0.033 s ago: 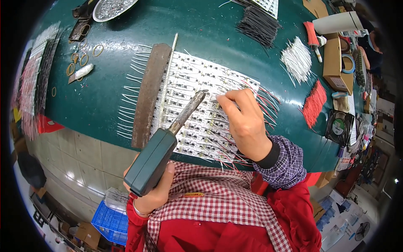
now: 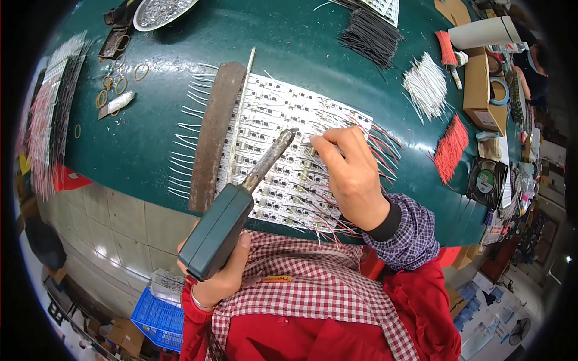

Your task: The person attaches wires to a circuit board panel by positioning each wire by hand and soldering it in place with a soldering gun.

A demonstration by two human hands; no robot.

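Note:
My left hand (image 2: 227,275) is wrapped round the dark green handle of a soldering iron (image 2: 218,228). Its worn metal barrel slants up to the right, and the tip is over the middle of a white circuit board panel (image 2: 283,96). Just right of that tip, my right hand (image 2: 352,174) is closed in a pinch low over the panel; what the fingertips hold is too small to make out. Rows of small black parts and thin white, red and black wires cover the panel. A rusty metal bar (image 2: 215,138) lies across its left part, beside a thin pale stick (image 2: 242,114).
Bundles of black wires (image 2: 370,39), white wires (image 2: 425,86) and red wires (image 2: 450,148) lie on the green table (image 2: 144,162). A metal bowl (image 2: 159,25), rubber bands (image 2: 120,86) and a small tube (image 2: 120,101) are far left. A cardboard box (image 2: 481,102) and small fan (image 2: 486,182) stand right.

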